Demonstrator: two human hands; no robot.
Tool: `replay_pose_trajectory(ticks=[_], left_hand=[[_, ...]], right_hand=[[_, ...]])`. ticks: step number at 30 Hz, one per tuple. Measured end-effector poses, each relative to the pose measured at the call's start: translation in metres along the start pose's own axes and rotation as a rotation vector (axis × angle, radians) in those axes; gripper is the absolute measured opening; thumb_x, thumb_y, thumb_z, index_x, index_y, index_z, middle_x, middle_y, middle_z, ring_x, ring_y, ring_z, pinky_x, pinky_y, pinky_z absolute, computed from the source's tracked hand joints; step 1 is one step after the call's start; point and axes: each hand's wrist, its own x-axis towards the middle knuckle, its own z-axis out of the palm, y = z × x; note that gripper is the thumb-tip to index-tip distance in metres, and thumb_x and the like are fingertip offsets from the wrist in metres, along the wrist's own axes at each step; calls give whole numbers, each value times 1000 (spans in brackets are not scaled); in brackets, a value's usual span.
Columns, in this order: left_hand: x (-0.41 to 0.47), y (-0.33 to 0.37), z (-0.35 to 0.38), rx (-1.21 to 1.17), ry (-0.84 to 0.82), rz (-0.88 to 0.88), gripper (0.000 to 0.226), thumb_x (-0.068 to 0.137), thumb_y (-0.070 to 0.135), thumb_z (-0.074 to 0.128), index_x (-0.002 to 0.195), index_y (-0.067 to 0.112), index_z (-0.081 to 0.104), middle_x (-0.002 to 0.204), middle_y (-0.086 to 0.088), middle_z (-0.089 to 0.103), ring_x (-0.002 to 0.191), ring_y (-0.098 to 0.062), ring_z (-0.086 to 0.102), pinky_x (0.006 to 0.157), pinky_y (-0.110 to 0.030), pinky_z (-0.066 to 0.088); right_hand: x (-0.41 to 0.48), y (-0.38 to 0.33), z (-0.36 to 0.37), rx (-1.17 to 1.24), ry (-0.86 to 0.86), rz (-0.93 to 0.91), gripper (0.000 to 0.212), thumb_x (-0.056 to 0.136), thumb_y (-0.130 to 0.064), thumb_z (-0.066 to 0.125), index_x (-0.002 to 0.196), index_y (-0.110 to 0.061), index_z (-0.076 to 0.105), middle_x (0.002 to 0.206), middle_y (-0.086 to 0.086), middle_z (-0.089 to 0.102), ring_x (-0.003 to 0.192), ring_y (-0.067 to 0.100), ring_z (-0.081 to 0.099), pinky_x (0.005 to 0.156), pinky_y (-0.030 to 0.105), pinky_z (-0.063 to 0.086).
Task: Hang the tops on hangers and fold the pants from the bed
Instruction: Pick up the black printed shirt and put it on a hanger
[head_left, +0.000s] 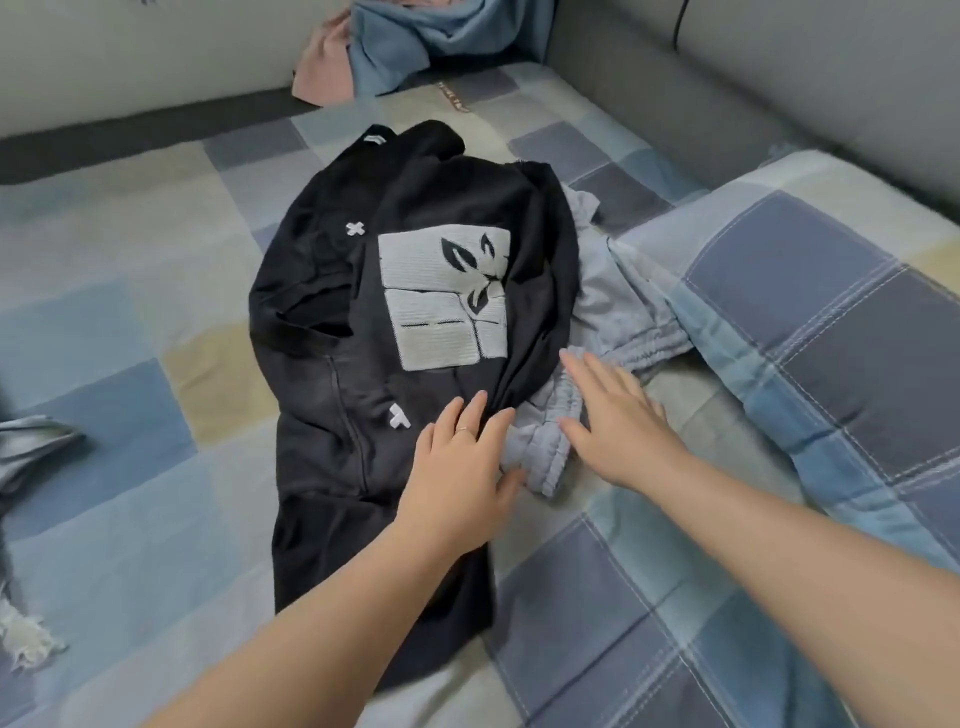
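Observation:
A black top (332, 322) with a grey square print lies crumpled in the middle of the bed. Under its right side lie light grey pants (618, 306) with an elastic waistband. My left hand (462, 467) lies flat, fingers straight, on the black top's lower right edge, and its thumb touches the grey fabric. My right hand (613, 421) is spread open over the bunched grey pants, fingers straight, holding nothing.
The bed has a patchwork checked sheet (130, 322). A folded checked quilt (810, 322) rises at the right. Blue and pink garments (395, 47) are piled at the far wall. Ripped denim (26, 462) shows at the left edge. A grey headboard (753, 78) runs along the right.

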Motion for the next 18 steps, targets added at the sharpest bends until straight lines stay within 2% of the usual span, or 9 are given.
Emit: replay_pose_trajectory(ticks=[4,8,12,15,17,18], left_hand=[[75,-8,29,5,160,-21,58,99,51,45,152,37,26,167,4,13,152,-25,8,118,-56,16],[125,-13,48,-88,341,-224,52,91,65,49,138,43,46,149,17,42,135,-20,29,102,-55,27],[139,-16,65,-106,490,-245,30,95,57,48,120,46,62,133,20,57,125,-16,37,96,-52,25],[140,-16,66,-175,533,-239,26,96,44,52,118,40,66,129,20,61,125,-16,41,96,-49,23],[138,-18,65,-205,539,-241,26,97,42,53,118,37,67,128,22,62,125,-14,42,96,-46,20],[139,-19,63,-234,524,-243,26,97,42,52,118,37,67,127,24,62,125,-13,41,97,-44,18]], right_hand=[[78,16,24,-47,105,1,76,101,-39,46,158,-41,-3,169,-7,-1,155,25,-1,120,58,13],[140,22,44,-57,210,-26,85,90,-22,49,159,-41,2,168,2,8,154,26,6,121,54,13],[171,27,63,-28,393,-97,76,85,-11,48,154,-38,32,160,2,35,147,25,28,120,48,21],[171,31,73,52,555,-142,64,82,-8,49,143,-29,53,148,3,52,137,28,43,117,48,29],[170,30,76,45,592,-157,58,82,-8,49,137,-25,59,144,3,56,137,28,45,116,48,30],[170,28,75,18,559,-139,56,84,-8,48,136,-26,59,146,1,55,142,26,40,118,49,26]])
